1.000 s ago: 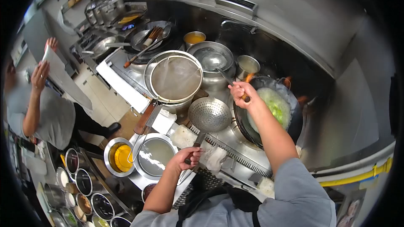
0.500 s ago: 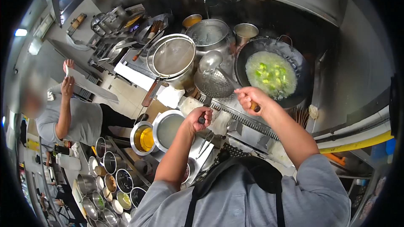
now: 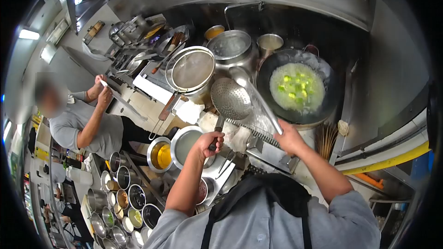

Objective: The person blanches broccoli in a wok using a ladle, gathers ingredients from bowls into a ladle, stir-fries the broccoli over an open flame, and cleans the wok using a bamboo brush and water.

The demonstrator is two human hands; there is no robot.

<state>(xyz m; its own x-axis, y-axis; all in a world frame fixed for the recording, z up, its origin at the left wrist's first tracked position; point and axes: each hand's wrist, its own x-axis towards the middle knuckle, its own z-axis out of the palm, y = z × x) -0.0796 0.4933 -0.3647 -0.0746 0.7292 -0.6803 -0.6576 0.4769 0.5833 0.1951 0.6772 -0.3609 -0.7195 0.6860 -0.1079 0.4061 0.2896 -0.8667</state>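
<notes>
My left hand (image 3: 208, 146) is closed around the dark handle of a perforated skimmer (image 3: 230, 99), whose bowl faces up over the stove's front edge. A metal ladle (image 3: 264, 106) is gripped in my right hand (image 3: 290, 138), its shaft slanting up and left. The ladle's bowl lies just beyond the skimmer; I cannot tell whether they touch. To the right, a black wok (image 3: 266, 76) holds bubbling pale liquid with bright green pieces of vegetable (image 3: 297, 83). Neither tool is inside the wok.
A round sieve (image 3: 191, 67) rests over a pot left of the skimmer. A large steel pot (image 3: 229, 46) stands behind. A bowl of yellow liquid (image 3: 162, 156) and several ingredient containers (image 3: 137, 197) are at left, near a co-worker (image 3: 99, 127). A bamboo brush (image 3: 326, 140) stands at right.
My right hand has moved down toward me, and the ladle has turned, its bowl slightly lower. The skimmer has tilted a little, its bowl now uncovered. The co-worker's hands have lowered and moved right.
</notes>
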